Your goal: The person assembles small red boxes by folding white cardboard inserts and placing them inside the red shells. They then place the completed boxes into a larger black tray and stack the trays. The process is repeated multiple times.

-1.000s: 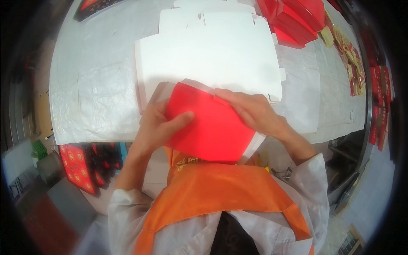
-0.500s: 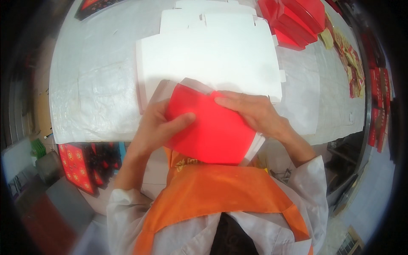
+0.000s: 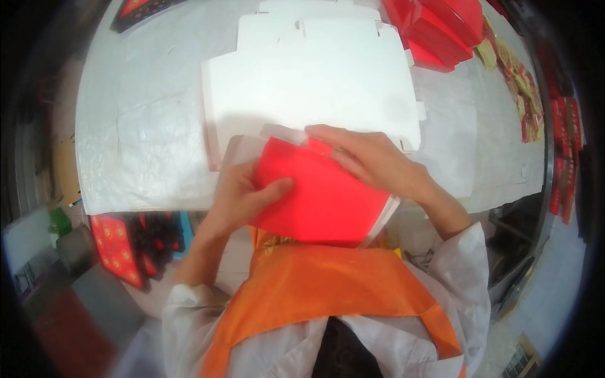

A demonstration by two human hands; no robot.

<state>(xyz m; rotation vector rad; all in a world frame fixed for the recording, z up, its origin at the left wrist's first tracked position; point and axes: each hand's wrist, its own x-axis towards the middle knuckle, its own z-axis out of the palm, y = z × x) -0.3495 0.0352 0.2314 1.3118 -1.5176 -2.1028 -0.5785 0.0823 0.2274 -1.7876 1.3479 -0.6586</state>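
A red cardboard box piece (image 3: 321, 195), with pale flaps along its edges, is tilted in front of my apron at the table's near edge. My left hand (image 3: 242, 195) grips its left side, the thumb lying on the red face and the fingers hidden behind. Along the far right edge my right hand (image 3: 378, 160) holds the card, fingers reaching over a small folded flap there. Just beyond both hands, large white cardboard blanks (image 3: 309, 88) lie flat and overlapping on the table.
Folded red boxes (image 3: 441, 31) are piled at the far right, with yellow and red wrappers (image 3: 520, 94) beside them. A dark patterned box (image 3: 148, 12) is at the far left. Red patterned boxes (image 3: 116, 246) stand below the table's left edge. A pale sheet covers the table (image 3: 138, 138).
My right hand has shifted up and left, its fingers now over the box's far edge flap instead of flat on the red face. The left hand keeps its grip.
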